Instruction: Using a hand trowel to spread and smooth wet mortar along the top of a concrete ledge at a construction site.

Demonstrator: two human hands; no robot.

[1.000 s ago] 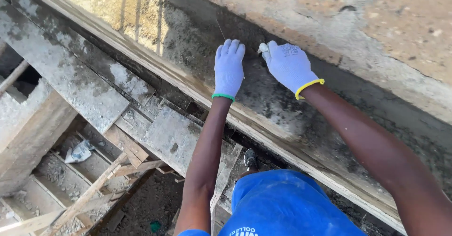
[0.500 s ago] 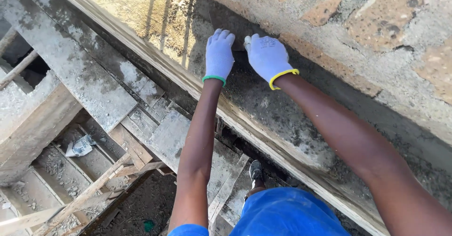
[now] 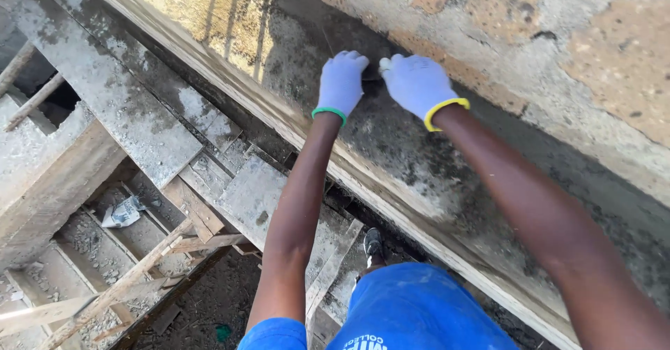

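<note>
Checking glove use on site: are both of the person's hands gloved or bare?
Gloved. The left hand wears a pale glove with a green cuff, the right hand one with a yellow cuff.

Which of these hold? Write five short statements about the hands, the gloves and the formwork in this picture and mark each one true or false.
1. Both hands wear pale gloves. True: the left hand and the right hand are both gloved.
2. The left glove has a yellow cuff. False: its cuff is green; the yellow cuff is on the right glove.
3. The hands rest on the grey cement-stained board beside the rough wall. True.
4. The hands are far apart. False: their fingertips nearly meet, with something thin and dark between them, too small to identify.
5. The person wears red clothing. False: the clothing is blue.
</note>
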